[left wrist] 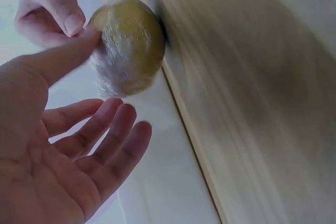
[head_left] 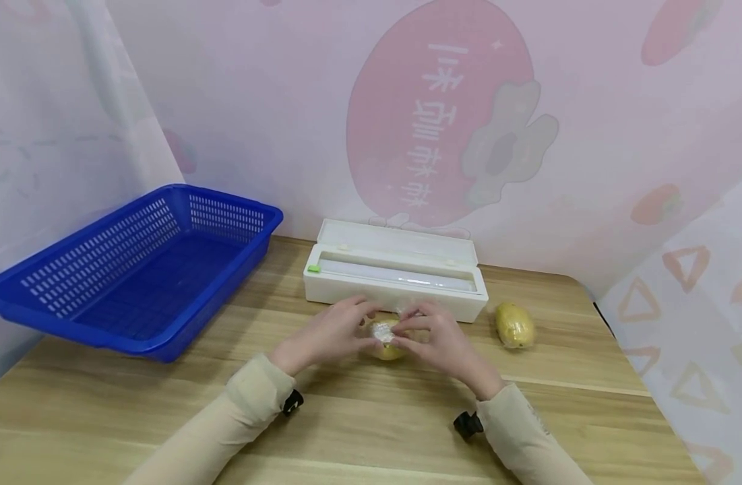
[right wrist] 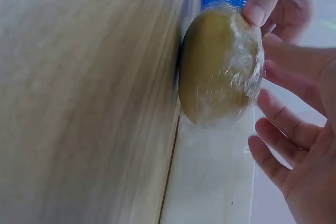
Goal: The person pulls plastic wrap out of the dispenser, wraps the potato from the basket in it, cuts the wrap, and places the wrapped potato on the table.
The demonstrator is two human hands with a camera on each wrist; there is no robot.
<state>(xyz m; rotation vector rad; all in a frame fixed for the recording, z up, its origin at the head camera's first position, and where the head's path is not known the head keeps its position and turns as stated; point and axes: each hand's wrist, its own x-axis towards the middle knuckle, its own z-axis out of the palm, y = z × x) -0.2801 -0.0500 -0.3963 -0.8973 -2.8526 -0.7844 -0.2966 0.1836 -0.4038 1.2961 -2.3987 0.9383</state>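
Note:
A yellow oval fruit point(head_left: 390, 351), which looks like a mango, sits on the wooden table wrapped in cling film point(head_left: 383, 331). The film is bunched and crinkled on its upper side. My left hand point(head_left: 340, 330) is at the fruit's left, its thumb point(left wrist: 79, 51) touching the film and its other fingers loosely bent near the lower edge. From the right, my right hand point(head_left: 434, 337) meets it, thumb point(right wrist: 294, 53) against the film and fingers point(right wrist: 281, 148) spread beside it. A second wrapped yellow fruit point(head_left: 514, 325) lies to the right of my right hand.
Behind the hands stands a long white cling-film box point(head_left: 395, 293), lid point(head_left: 397, 242) raised, with a roll point(head_left: 395, 275) inside and a green slider point(head_left: 313, 269) at its left. A blue plastic basket point(head_left: 225, 289) is at the left. A printed curtain point(head_left: 273, 121) hangs behind the table.

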